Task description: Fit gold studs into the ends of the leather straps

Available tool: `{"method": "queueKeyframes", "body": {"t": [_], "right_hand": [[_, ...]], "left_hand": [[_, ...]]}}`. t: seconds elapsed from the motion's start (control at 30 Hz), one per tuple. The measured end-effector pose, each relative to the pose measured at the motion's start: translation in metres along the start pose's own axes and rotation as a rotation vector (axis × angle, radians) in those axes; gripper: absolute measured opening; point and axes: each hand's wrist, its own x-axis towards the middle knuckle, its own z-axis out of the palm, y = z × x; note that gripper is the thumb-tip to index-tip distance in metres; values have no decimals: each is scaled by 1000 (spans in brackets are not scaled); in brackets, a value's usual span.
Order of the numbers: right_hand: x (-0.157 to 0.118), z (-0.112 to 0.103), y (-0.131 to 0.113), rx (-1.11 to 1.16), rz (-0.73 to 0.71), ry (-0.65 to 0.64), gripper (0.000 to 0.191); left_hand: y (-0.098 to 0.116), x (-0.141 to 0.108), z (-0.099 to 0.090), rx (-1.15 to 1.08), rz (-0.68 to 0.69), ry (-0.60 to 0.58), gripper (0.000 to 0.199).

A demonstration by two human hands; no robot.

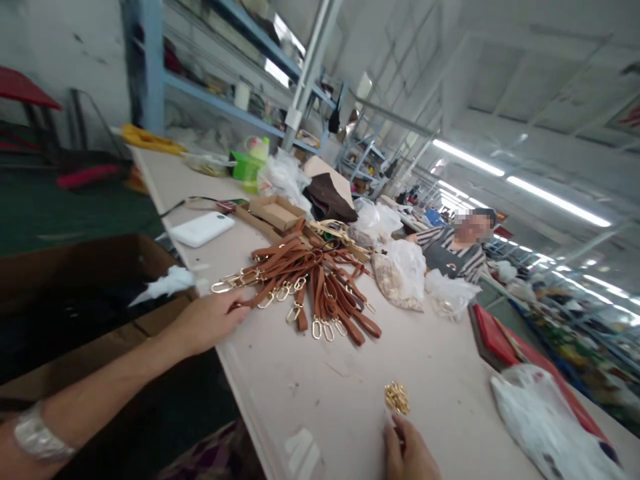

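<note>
A pile of brown leather straps with gold-coloured metal rings and clips lies fanned out on the pale table. My left hand is at the pile's near left edge, its fingers closed on the end of one brown strap. Lower right, my right hand rests at the table top with thumb and fingertips drawn together. Whatever sits between them is too small to make out. Just beyond those fingertips is a small heap of gold-coloured metal pieces.
Behind the straps stand a cardboard box, a green container and plastic bags. A white phone-like object lies at the left edge. To the right are a red flat item and a white bag. A person sits across.
</note>
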Motion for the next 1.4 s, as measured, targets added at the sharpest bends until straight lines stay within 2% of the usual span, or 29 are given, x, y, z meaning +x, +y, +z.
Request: {"method": "queueKeyframes", "body": {"t": [0.07,0.13,0.27,0.33,0.53,0.67,0.77,0.83,0.97,1.1,1.2,1.3,1.4], "right_hand": [[19,11,-3,-35,0,-75,40],[32,14,-7,-77,-10,-174,39],[42,12,-13,-190,-48,-297,37],[42,12,-12,-239,-54,-289,36],[41,4,-8,-273,-58,-274,29],[38,1,-12,-251,-111,-227,24],[35,0,-18,-292,-129,-213,24],[32,-3,-22,-310,-126,-233,25],[22,-14,-28,-273,-104,-274,23],[14,-22,-27,-92,-49,-204,23],[7,-30,-30,272,122,-194,27],[-3,-38,-42,668,317,-196,29],[-13,-39,-57,838,385,-208,25]], "left_hand": [[5,-13,4,-51,-51,-41,14],[7,-25,9,-154,-109,-104,16],[10,-39,22,-494,-254,-208,16],[15,-43,30,-584,-288,-260,17],[33,-51,57,-662,-282,-413,20],[21,-53,88,-662,-252,-457,21],[17,-52,113,-701,-282,-536,24],[28,-53,125,-717,-316,-580,27],[68,-56,147,-700,-338,-592,35],[88,-53,180,-690,-320,-617,38],[87,-55,201,-655,-296,-655,36],[85,-61,211,-613,-264,-681,35],[84,-68,213,-600,-246,-718,33]]}}
